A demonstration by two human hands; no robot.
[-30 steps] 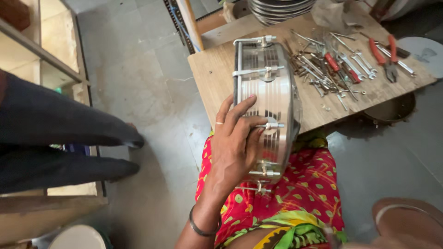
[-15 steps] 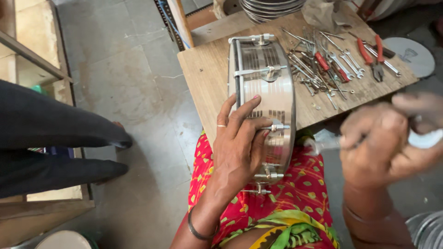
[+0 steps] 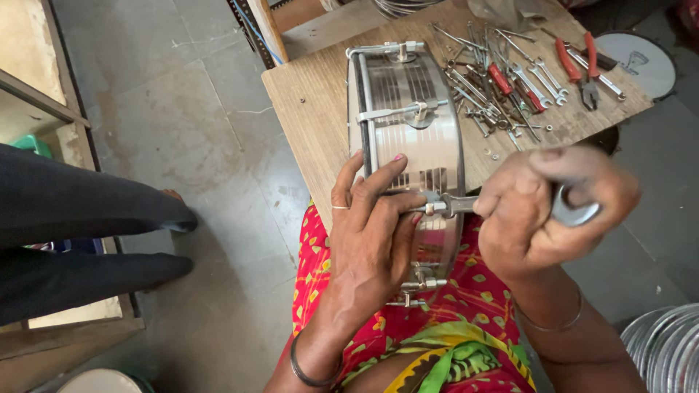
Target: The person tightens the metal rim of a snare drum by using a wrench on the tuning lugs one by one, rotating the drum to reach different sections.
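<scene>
Both hands work on the metal drum (image 3: pixel 411 131), which stands on edge between lap and tabletop (image 3: pixel 313 109): left hand (image 3: pixel 371 240) grips its shell, right hand (image 3: pixel 539 211) is closed around a spanner (image 3: pixel 466 204) on a tension bolt (image 3: pixel 431 208). Tightening seems underway; turning steadily is needed next.

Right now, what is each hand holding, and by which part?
The left hand grips the metal drum across its shiny shell. The right hand holds a spanner by its handle, head at a tension lug.

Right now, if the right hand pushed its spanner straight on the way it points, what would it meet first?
The right hand points its steel spanner leftward at a tension lug on the shiny metal drum; just beyond are the left hand's fingers, though depth is unclear.
</scene>
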